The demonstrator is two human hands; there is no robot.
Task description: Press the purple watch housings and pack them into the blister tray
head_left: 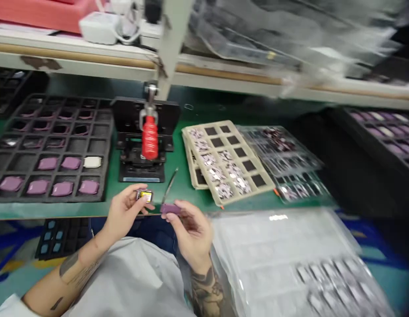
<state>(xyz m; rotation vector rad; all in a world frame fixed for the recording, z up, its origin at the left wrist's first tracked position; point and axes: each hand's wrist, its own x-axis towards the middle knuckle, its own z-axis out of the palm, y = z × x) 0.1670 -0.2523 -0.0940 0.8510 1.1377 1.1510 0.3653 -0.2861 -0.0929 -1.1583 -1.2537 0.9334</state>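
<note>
My left hand [127, 209] pinches a small dark-framed device shell [145, 196] with a yellow label showing inside. Close by on the right, my right hand [191, 229] grips a purple cover piece [170, 208] between thumb and fingers. The two parts are apart, just over the table's front edge. A thin pointed tool, perhaps tweezers [171, 182], lies on the green table between them. Behind stands a black press fixture [141, 169] with a red handle [150, 138].
At left, a black foam tray [107, 176] holds purple pieces, a white one and dark frames. Right of the press, a beige tray [253, 193] holds small shiny parts, beside clear plastic trays [290, 165]. Plastic-covered trays [257, 246] sit front right. A shelf edge [230, 83] crosses above.
</note>
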